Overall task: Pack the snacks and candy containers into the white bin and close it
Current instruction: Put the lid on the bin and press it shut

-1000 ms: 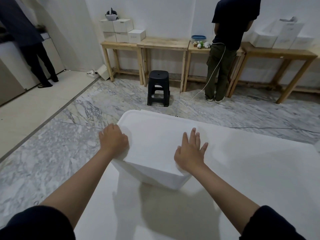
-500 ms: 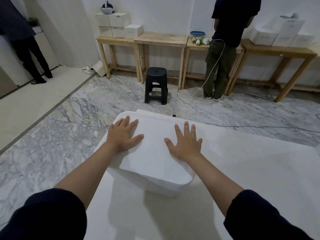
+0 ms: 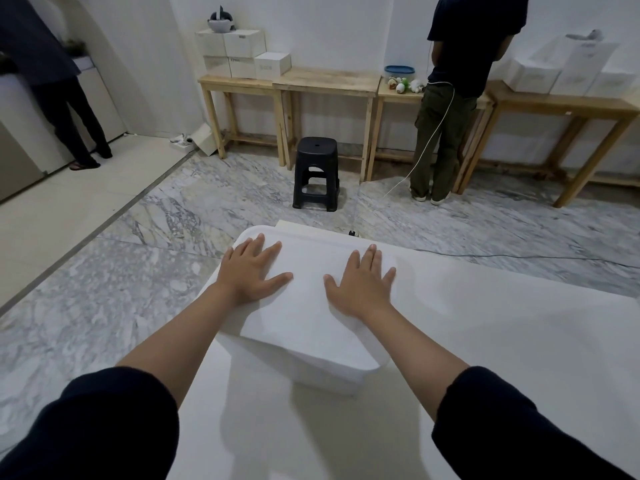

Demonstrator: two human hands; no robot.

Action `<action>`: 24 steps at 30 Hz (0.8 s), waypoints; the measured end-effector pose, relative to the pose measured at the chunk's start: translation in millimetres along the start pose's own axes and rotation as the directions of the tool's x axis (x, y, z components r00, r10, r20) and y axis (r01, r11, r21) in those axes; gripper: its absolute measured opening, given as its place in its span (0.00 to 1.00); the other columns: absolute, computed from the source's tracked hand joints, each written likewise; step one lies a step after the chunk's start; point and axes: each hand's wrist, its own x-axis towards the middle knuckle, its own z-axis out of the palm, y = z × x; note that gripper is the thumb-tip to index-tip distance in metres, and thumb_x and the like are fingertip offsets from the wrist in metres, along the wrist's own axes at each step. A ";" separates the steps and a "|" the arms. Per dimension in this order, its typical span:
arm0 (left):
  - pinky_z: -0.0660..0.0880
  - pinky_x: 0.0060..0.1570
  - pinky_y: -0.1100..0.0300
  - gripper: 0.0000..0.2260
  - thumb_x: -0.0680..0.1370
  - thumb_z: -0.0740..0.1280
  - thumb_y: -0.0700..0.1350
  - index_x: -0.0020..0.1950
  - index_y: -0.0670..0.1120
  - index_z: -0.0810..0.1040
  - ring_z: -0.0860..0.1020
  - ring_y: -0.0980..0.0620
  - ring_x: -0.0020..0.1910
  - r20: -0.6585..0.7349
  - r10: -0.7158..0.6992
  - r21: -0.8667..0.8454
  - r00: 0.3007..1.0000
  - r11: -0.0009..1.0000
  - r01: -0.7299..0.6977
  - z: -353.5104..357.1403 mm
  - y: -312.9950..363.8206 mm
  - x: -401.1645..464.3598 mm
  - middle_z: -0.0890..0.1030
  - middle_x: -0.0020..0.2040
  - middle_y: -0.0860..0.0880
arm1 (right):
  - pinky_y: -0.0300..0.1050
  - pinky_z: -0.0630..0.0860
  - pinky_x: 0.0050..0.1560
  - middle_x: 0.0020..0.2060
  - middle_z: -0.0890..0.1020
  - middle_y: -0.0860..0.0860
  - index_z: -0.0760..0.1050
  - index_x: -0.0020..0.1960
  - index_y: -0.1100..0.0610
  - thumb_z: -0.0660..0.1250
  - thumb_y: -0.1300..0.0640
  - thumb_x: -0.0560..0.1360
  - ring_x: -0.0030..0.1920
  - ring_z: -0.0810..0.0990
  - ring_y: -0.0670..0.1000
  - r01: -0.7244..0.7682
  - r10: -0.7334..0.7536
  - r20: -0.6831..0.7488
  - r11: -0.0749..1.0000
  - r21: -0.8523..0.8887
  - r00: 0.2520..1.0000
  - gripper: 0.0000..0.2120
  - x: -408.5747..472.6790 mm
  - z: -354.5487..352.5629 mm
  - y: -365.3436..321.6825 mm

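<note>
A white bin (image 3: pixel 325 377) stands on a white table (image 3: pixel 502 358) near its left edge, covered by its white lid (image 3: pixel 304 323). My left hand (image 3: pixel 251 271) lies flat on the lid's left part with fingers spread. My right hand (image 3: pixel 362 282) lies flat on the lid's right part, fingers straight. No snacks or candy containers are in sight; the inside of the bin is hidden by the lid.
A black stool (image 3: pixel 316 173) stands on the marble floor beyond the table. Wooden benches (image 3: pixel 322 81) with white boxes line the far wall. One person (image 3: pixel 453 98) stands at the benches, another person (image 3: pixel 52 81) at the far left. A cable (image 3: pixel 519 256) crosses the floor.
My left hand went from curled over the lid's left edge to flat on top of the lid. My right hand slid from the lid's near corner toward its middle.
</note>
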 end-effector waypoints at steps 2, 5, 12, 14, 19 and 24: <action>0.52 0.73 0.44 0.41 0.64 0.46 0.76 0.75 0.62 0.55 0.54 0.44 0.76 -0.011 0.013 0.003 1.000 1.000 -0.013 -1.3 -2.3 0.0 0.54 0.78 0.48 | 0.67 0.36 0.71 0.76 0.38 0.62 0.41 0.78 0.59 0.46 0.34 0.76 0.76 0.34 0.60 -0.006 0.006 -0.020 1.000 -0.006 1.000 0.41 -1.4 5.5 -3.5; 0.52 0.73 0.45 0.41 0.64 0.46 0.77 0.75 0.62 0.55 0.54 0.44 0.76 -0.015 0.025 0.017 1.000 1.000 -0.025 -0.8 -3.6 2.4 0.54 0.78 0.48 | 0.67 0.36 0.70 0.76 0.38 0.62 0.40 0.78 0.56 0.45 0.33 0.75 0.76 0.33 0.60 -0.003 0.002 -0.032 1.000 -0.022 0.999 0.40 -0.5 9.7 -1.4; 0.44 0.73 0.42 0.41 0.66 0.45 0.77 0.76 0.62 0.49 0.45 0.45 0.78 0.098 -0.010 0.012 0.995 1.000 0.009 -1.0 2.2 1.2 0.45 0.79 0.48 | 0.65 0.38 0.72 0.77 0.41 0.62 0.45 0.78 0.55 0.48 0.32 0.74 0.77 0.36 0.59 0.014 -0.013 -0.060 1.000 0.019 0.998 0.41 -1.4 8.0 0.8; 0.43 0.73 0.41 0.37 0.69 0.48 0.75 0.76 0.62 0.49 0.44 0.45 0.78 0.102 -0.035 0.002 0.994 0.999 0.035 -1.6 5.0 -2.7 0.45 0.79 0.47 | 0.64 0.40 0.72 0.77 0.46 0.61 0.52 0.77 0.56 0.52 0.32 0.73 0.77 0.41 0.59 0.004 0.002 -0.108 0.998 0.057 0.994 0.40 0.1 7.7 3.0; 0.51 0.72 0.40 0.36 0.72 0.54 0.72 0.74 0.54 0.60 0.50 0.42 0.77 0.023 -0.148 -0.086 0.989 0.985 0.150 -6.3 18.0 -19.3 0.52 0.78 0.42 | 0.55 0.61 0.67 0.59 0.76 0.55 0.78 0.57 0.57 0.66 0.47 0.73 0.64 0.72 0.58 0.112 0.025 -0.361 0.929 0.353 0.932 0.17 -8.2 0.8 3.8; 0.45 0.71 0.38 0.43 0.68 0.50 0.76 0.77 0.55 0.48 0.44 0.45 0.78 0.121 -0.051 -0.013 0.991 0.999 0.053 -8.7 0.7 -45.0 0.44 0.79 0.44 | 0.63 0.52 0.70 0.72 0.64 0.53 0.67 0.70 0.53 0.56 0.42 0.78 0.74 0.58 0.57 0.098 -0.090 -0.098 0.991 0.085 0.991 0.24 -31.2 1.2 1.0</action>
